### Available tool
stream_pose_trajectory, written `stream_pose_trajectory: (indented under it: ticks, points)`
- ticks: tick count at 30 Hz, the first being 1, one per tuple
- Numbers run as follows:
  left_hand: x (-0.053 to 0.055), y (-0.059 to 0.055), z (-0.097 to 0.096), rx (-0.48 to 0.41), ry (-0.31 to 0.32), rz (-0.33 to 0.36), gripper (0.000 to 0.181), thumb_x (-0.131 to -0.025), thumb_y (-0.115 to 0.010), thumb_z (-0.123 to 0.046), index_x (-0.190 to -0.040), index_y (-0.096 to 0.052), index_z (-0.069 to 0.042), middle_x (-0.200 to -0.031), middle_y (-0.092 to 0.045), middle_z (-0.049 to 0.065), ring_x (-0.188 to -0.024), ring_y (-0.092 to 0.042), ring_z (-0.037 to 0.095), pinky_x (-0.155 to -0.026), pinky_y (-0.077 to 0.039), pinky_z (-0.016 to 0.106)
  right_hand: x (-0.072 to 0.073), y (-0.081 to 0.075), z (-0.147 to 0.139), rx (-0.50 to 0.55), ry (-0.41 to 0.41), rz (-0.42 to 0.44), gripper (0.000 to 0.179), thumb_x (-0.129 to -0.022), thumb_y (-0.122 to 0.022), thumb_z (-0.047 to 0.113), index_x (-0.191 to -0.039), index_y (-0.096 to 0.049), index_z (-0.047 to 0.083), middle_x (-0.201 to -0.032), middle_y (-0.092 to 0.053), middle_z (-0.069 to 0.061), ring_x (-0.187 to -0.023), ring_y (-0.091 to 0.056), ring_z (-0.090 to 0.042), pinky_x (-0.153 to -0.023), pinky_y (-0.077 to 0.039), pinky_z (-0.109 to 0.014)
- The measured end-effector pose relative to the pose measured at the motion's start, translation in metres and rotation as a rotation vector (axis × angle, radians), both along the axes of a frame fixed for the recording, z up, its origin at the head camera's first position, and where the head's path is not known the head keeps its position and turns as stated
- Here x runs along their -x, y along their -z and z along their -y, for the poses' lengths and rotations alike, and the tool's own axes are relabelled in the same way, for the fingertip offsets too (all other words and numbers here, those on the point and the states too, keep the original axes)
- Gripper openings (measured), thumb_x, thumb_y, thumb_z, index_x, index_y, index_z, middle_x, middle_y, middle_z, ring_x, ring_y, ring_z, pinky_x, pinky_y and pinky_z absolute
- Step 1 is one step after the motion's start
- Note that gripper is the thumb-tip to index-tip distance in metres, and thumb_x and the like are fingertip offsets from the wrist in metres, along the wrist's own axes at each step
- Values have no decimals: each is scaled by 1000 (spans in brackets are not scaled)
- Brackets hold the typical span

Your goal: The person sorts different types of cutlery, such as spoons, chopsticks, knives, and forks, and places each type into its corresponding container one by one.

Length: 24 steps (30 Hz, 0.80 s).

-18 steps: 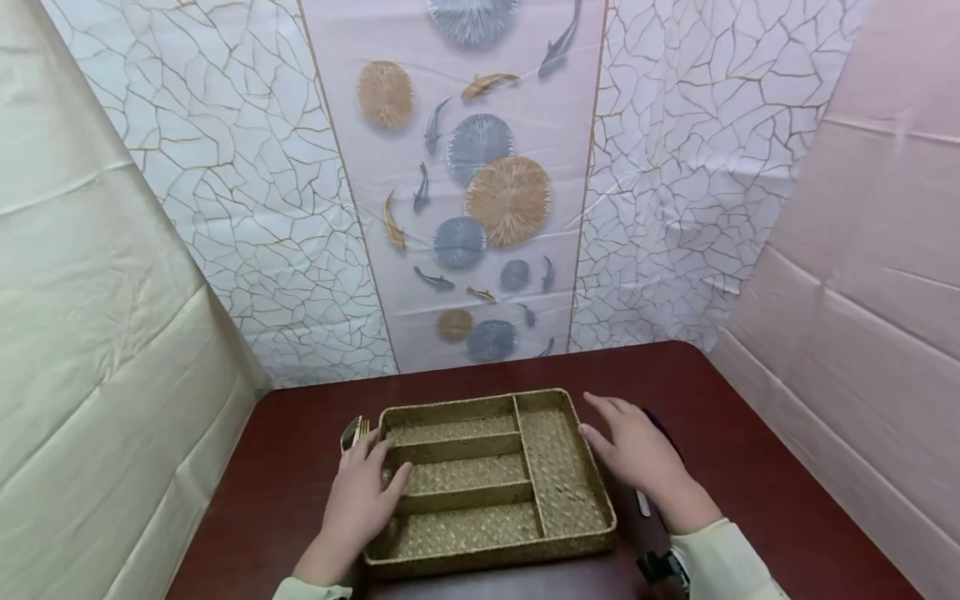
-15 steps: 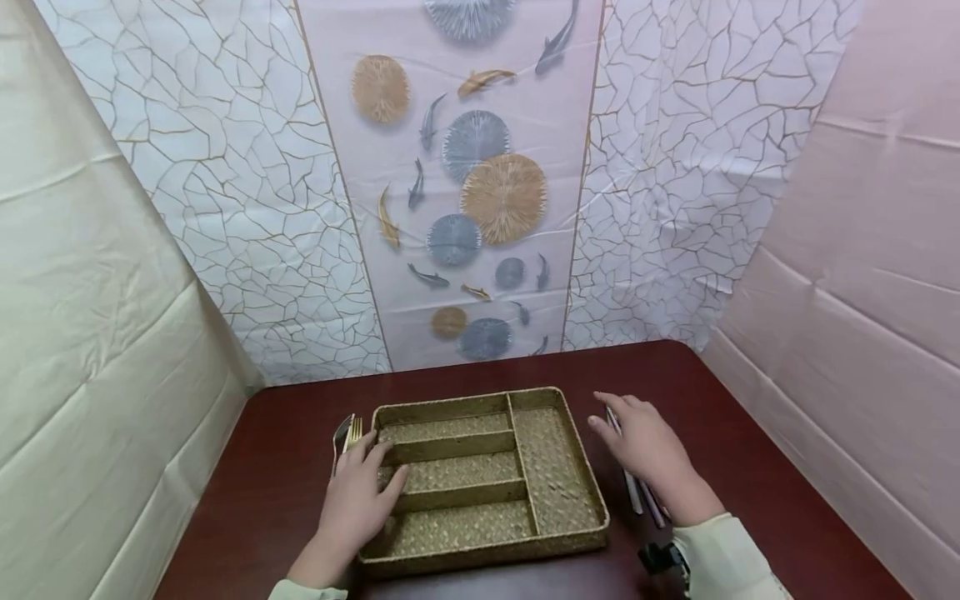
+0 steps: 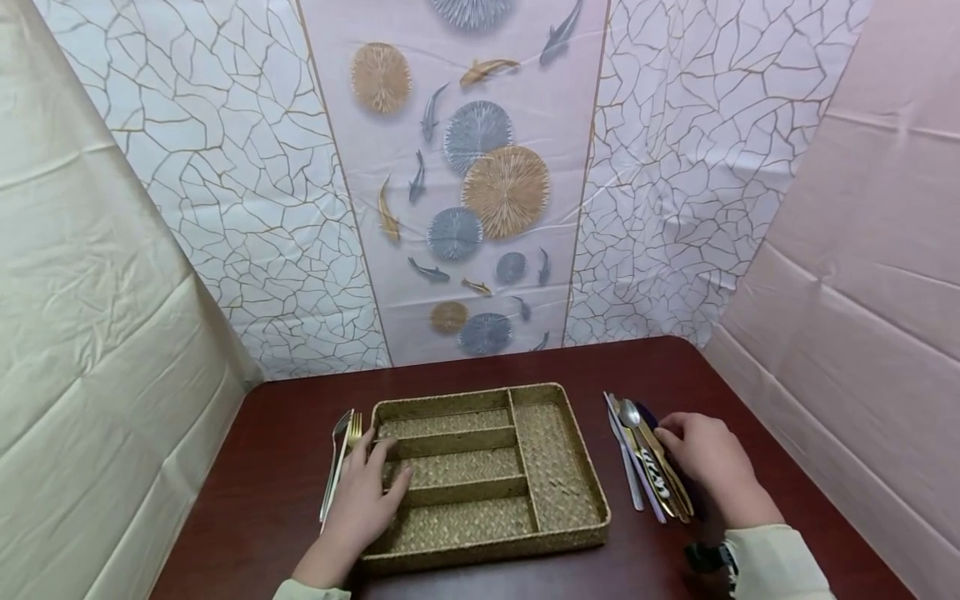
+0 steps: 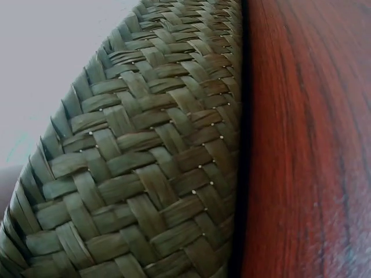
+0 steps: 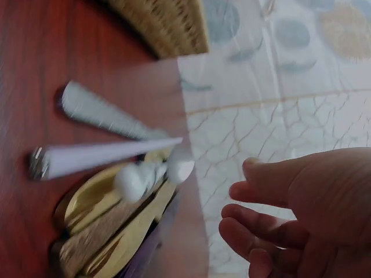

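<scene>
A woven, straw-coloured cutlery tray [image 3: 487, 546] with several compartments lies on the table, nothing in it. Over its left rim rests my left hand [image 3: 360, 496], fingers spread and relaxed; the left wrist view shows mostly the tray's woven side [image 4: 139, 156]. Right of the tray is a bunch of cutlery: a silver spoon [image 3: 630, 414], gold handles [image 3: 667, 471] and a lilac handle [image 5: 98, 159] among them. Just right of this bunch hovers my right hand [image 3: 708, 454], fingers loosely bent and holding nothing. Whether it touches the outermost piece is unclear.
Left of the tray lie a gold fork [image 3: 356, 423] and a silver piece with a rounded head [image 3: 341, 425], partly covered by my left hand. The dark red table [image 3: 300, 408] ends at a patterned cloth [image 3: 480, 192] behind and plain cloth on both sides.
My right hand has moved from beside the tray's right rim further right, past the cutlery bunch, which now shows uncovered. My left hand has stayed on the tray's left rim.
</scene>
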<state>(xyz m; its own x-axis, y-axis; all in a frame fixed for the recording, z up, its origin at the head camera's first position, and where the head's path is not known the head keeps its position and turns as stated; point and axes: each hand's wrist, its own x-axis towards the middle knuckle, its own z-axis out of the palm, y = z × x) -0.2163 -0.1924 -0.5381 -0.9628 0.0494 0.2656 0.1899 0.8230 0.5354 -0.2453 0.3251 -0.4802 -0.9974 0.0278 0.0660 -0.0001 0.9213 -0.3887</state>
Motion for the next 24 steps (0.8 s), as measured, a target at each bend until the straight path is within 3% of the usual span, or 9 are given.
stream_pose_trajectory:
  ticks: [4,10,18,24]
  points:
    - [-2,-1,1,-48,5,23,59,-106,-76,-35,-156,-57,-12,-173,-30,27,-152,-37,54,-112,-42,73,0,12,-14,-41,5,74,25,-106,-72,24,-115,-80,2,-112,-77,-23,-100,-73,-48,-82,-56,-65]
    - [1,1,2,-98,19,30,58,-106,-76,-32,-156,-57,-11,-173,-28,26,-153,-36,56,-112,-41,74,-6,23,-25,-63,-16,133,14,-100,-78,21,-99,-79,7,-94,-76,-13,-78,-68,-28,-71,-56,-56]
    - [0,-1,3,-99,16,13,56,-105,-77,-31,-155,-58,-12,-172,-30,27,-152,-37,57,-109,-43,75,-7,29,-28,-47,-15,131,15,-96,-80,21,-94,-76,7,-92,-74,-12,-77,-66,-26,-71,-55,-55]
    - [1,1,-1,-101,17,24,55,-106,-77,-30,-154,-59,-12,-172,-30,26,-152,-38,56,-109,-44,74,-12,32,-34,-48,-7,154,21,-98,-77,24,-83,-67,14,-81,-64,-1,-71,-56,-23,-64,-47,-45]
